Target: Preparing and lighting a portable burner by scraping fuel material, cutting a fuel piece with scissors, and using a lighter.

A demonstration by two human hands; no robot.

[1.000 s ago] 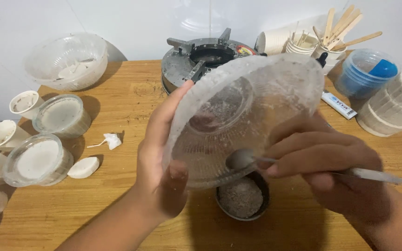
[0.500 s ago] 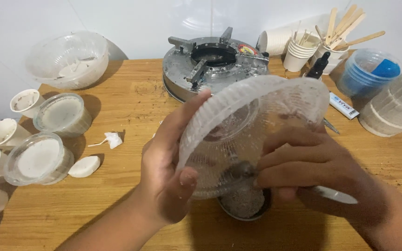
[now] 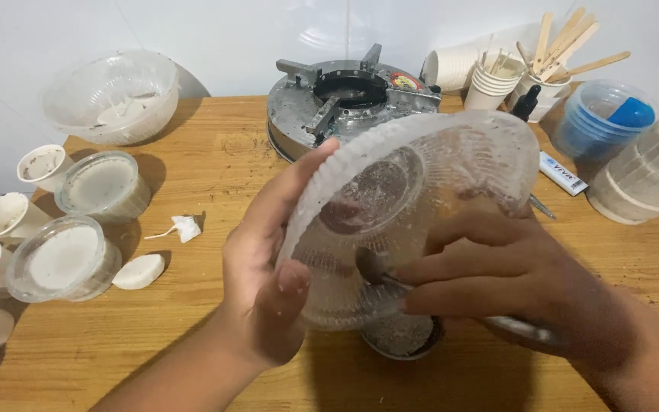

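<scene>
My left hand point(image 3: 268, 282) grips the rim of a clear ribbed plastic bowl point(image 3: 421, 191), which is tilted on its side with its opening toward my right hand. My right hand point(image 3: 497, 278) holds a metal spoon point(image 3: 379, 273); its bowl is inside the plastic bowl near the low rim, its handle sticks out past my wrist. Grey powder dusts the bowl's inside. Directly beneath the low rim sits a small dark cup point(image 3: 402, 337) filled with grey powder, on the wooden table point(image 3: 215, 160).
A round metal device point(image 3: 345, 95) stands behind the bowl. At left are lidded plastic tubs point(image 3: 101, 185), several small white cups point(image 3: 40, 164) and a large clear bowl point(image 3: 112, 95). At right stand paper cups with wooden sticks point(image 3: 551, 61), a blue container point(image 3: 600, 122) and white tubs point(image 3: 650, 179).
The spoon has moved from outside the rim into the tilted bowl, and the bowl has shifted slightly while staying over the small cup.
</scene>
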